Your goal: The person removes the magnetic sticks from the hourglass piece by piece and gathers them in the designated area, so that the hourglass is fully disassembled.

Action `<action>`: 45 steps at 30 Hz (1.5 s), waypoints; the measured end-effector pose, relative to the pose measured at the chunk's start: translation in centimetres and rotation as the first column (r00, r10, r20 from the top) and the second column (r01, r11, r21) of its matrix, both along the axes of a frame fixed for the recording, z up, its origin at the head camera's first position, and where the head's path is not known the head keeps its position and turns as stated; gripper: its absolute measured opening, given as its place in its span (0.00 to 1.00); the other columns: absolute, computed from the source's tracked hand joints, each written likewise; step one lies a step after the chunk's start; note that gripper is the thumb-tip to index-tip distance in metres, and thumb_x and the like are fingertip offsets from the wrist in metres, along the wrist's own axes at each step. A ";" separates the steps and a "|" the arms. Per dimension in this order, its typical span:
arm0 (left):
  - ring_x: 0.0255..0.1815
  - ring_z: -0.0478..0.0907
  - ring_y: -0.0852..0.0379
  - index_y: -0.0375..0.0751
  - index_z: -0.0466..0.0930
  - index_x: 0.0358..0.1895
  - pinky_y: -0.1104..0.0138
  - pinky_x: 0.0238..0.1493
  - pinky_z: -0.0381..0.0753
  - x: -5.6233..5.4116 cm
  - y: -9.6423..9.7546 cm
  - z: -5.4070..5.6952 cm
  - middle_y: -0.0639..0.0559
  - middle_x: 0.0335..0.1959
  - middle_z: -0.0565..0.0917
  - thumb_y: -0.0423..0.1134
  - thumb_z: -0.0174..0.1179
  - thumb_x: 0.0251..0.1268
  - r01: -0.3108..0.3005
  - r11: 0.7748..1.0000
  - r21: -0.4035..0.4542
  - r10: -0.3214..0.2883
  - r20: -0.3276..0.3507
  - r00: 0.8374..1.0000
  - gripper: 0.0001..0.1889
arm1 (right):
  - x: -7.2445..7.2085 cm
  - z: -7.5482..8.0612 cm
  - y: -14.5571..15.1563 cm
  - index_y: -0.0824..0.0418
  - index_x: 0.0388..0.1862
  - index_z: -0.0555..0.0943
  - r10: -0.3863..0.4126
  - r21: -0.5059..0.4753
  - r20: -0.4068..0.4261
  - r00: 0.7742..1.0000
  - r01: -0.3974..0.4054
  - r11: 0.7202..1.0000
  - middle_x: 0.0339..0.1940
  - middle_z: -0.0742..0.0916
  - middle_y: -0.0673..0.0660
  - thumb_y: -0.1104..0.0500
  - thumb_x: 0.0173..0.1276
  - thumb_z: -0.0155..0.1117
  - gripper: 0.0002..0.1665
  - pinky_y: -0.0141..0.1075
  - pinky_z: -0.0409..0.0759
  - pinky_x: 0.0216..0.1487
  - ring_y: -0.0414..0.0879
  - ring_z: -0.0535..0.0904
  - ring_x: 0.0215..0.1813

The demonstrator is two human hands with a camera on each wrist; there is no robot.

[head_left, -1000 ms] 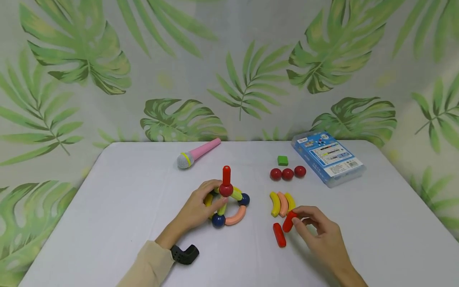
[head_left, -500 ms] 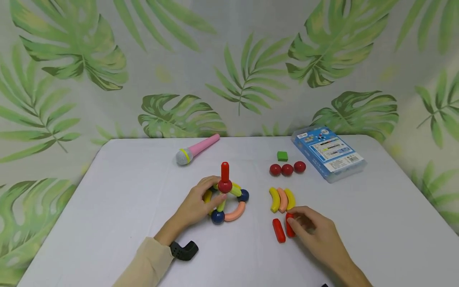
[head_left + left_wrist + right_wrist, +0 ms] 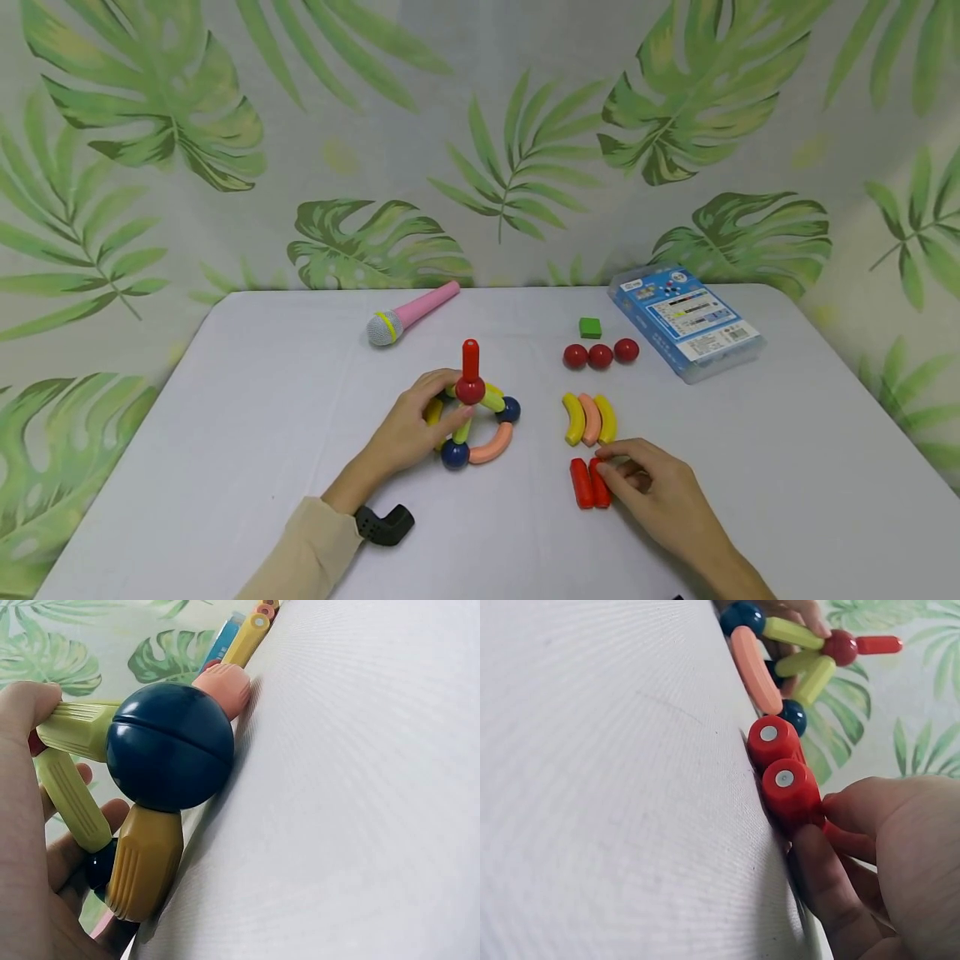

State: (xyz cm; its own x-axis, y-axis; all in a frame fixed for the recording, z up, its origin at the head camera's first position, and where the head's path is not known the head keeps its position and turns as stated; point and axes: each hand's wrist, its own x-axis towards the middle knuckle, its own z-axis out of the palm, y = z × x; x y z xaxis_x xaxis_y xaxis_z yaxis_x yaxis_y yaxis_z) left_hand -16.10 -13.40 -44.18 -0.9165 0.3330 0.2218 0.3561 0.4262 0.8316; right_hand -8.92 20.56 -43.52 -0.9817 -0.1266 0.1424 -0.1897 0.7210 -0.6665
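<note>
My left hand (image 3: 405, 427) grips a magnetic stick-and-ball model by its upper part. Its base is a ring of navy balls (image 3: 171, 746) joined by curved yellow and salmon sticks (image 3: 491, 445). Lime green sticks (image 3: 73, 801) lean inward to a red ball (image 3: 470, 390), with a red stick (image 3: 470, 358) upright on top. My right hand (image 3: 663, 496) pinches a short red magnetic stick (image 3: 795, 796) between thumb and fingers, at the table surface. Beside it lies another red stick (image 3: 581, 483), nearly parallel, their round silver magnet ends side by side in the right wrist view.
Yellow and salmon curved sticks (image 3: 590, 419) lie in a row beyond the red sticks. Farther back are three red balls (image 3: 600, 357), a green block (image 3: 590, 327) and a blue clear-edged box (image 3: 686, 321). A pink toy microphone (image 3: 412, 314) lies at back left.
My right hand has lowered the red stick and turned it from slanted to nearly parallel, up against the other red stick. My left hand keeps its grip on the model, almost still.
</note>
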 end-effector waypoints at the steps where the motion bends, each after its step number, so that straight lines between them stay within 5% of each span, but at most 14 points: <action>1: 0.77 0.66 0.52 0.53 0.78 0.67 0.48 0.79 0.63 0.0 0.0 0.0 0.55 0.71 0.76 0.50 0.65 0.72 0.001 1.000 0.001 -0.001 -0.001 1.000 0.23 | 0.0 0.0 0.0 0.53 0.48 0.87 -0.003 0.002 0.005 1.000 0.003 1.000 0.40 0.88 0.45 0.64 0.64 0.76 0.15 0.26 0.85 0.37 0.34 0.81 0.34; 19: 0.76 0.67 0.53 0.55 0.79 0.65 0.48 0.79 0.64 0.0 0.0 0.2 0.57 0.70 0.76 0.50 0.65 0.72 0.014 1.000 0.016 -0.014 0.007 1.000 0.21 | 0.1 0.3 -0.1 0.54 0.49 0.86 0.027 0.028 -0.046 0.999 -0.025 0.999 0.42 0.89 0.45 0.65 0.65 0.75 0.15 0.26 0.85 0.37 0.34 0.82 0.37; 26: 0.76 0.67 0.53 0.53 0.79 0.65 0.49 0.79 0.64 0.1 0.1 0.4 0.56 0.70 0.76 0.51 0.66 0.71 0.011 1.000 0.022 -0.011 0.031 0.999 0.21 | 0.1 1.1 -0.2 0.53 0.50 0.86 0.018 0.042 -0.142 0.990 -0.013 0.999 0.42 0.88 0.44 0.68 0.64 0.75 0.18 0.26 0.86 0.38 0.37 0.81 0.39; 33: 0.76 0.67 0.53 0.55 0.79 0.64 0.49 0.79 0.65 0.3 -0.1 0.1 0.57 0.69 0.76 0.51 0.66 0.71 -0.002 1.000 0.016 0.002 0.020 1.000 0.21 | -1.1 3.2 -1.4 0.54 0.58 0.84 0.119 0.049 -0.237 0.964 -0.111 0.993 0.50 0.88 0.48 0.68 0.62 0.76 0.26 0.30 0.87 0.41 0.41 0.82 0.46; 45: 0.77 0.66 0.51 0.53 0.79 0.65 0.48 0.79 0.63 0.2 0.0 0.2 0.55 0.70 0.76 0.49 0.65 0.72 0.014 0.999 0.031 -0.015 0.034 0.999 0.21 | -3.5 8.1 -6.9 0.51 0.74 0.73 0.317 0.103 -0.276 0.908 -0.300 0.948 0.65 0.82 0.51 0.60 0.66 0.76 0.39 0.40 0.89 0.49 0.44 0.80 0.57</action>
